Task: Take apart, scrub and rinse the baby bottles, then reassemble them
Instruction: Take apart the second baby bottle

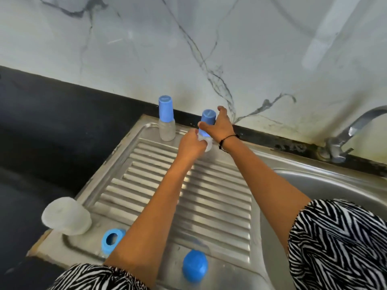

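Both hands grip 1 capped bottle [206,127] at drainboard's [188,195] back edge — left hand [191,144], right hand [218,125].

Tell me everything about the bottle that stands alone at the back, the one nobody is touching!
The lone bottle stands upright at the far left corner of the steel draining board, near the dark strip below the wall. Its body looks like clear plastic, and a tall blue cap covers the top, so it seems put together. Whether anything is inside, I cannot tell. Only the board touches it; both hands are busy with the second bottle to its right.
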Tool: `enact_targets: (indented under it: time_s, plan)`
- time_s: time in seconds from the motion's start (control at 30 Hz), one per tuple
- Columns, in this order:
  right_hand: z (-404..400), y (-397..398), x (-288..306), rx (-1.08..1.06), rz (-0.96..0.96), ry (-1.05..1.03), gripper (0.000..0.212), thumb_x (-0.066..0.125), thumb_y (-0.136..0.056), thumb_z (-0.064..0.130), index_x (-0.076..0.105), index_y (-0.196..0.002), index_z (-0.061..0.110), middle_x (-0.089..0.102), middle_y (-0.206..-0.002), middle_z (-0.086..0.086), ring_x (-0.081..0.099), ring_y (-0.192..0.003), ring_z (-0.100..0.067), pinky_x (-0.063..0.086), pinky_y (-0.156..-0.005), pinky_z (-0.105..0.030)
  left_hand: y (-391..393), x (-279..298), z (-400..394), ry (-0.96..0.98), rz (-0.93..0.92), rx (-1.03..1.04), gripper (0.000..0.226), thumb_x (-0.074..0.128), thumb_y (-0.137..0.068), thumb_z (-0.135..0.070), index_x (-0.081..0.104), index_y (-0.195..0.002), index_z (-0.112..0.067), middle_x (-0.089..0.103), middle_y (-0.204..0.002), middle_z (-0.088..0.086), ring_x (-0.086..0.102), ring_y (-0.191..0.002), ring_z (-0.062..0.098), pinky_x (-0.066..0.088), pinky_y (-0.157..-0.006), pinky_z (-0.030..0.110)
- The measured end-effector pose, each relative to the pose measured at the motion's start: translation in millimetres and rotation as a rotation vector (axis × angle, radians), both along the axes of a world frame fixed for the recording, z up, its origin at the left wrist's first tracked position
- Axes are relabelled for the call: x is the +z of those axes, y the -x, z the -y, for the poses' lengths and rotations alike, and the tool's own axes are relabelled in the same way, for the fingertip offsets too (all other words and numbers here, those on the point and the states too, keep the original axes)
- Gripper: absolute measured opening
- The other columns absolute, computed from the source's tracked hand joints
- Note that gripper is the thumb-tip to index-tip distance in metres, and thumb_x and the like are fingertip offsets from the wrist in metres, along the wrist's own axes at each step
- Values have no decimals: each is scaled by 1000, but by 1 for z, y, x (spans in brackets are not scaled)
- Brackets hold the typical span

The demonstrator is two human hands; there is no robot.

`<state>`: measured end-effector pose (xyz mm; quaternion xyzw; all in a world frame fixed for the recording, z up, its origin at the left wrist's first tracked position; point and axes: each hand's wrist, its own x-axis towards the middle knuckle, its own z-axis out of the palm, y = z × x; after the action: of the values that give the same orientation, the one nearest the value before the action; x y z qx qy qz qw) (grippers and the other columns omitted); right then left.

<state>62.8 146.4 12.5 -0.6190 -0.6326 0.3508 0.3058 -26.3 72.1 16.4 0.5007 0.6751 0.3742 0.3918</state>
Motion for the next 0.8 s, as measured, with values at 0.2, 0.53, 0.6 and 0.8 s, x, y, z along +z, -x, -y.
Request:
enact_targets:
  time_s: [0.2,0.53,0.6,0.8]
  plan:
    - [-3,-7,-10,-8,-91,28,52,66,-85,25,43,-128,6,55,-123,-11,54,-107,-23,43,-84,-26,-13,-11,-11,-43,-64,-15,44,56,-88,-7,44,-130,-4,52,-128,13,50,-118,27,40,-87,27]
    - [121,-94,16,-197,-349,-196,23,72,-78,29,63,-92,13,66,-83,-2,62,-75,-16,50,-68,-32,-107,-9,54,-412,-221,-5,33,66,-81,-20,51,-107,-3,62,-97,13,60,-89,30,49,-71,42]
    - [153,-121,12,-248,-492,-178,21,71,-76,29,65,-90,14,69,-82,-4,64,-76,-19,51,-68,-34,-129,-5,77,-382,-274,-82,33,63,-82,-27,51,-104,-6,63,-95,12,60,-88,32,45,-66,39]
    - [216,-202,-5,-244,-799,-28,28,68,-77,13,65,-101,0,70,-92,-9,65,-87,-17,53,-77,-23,-195,-2,130,-75,-215,-323,44,68,-77,-38,51,-111,-16,67,-99,7,62,-92,30,43,-66,32]
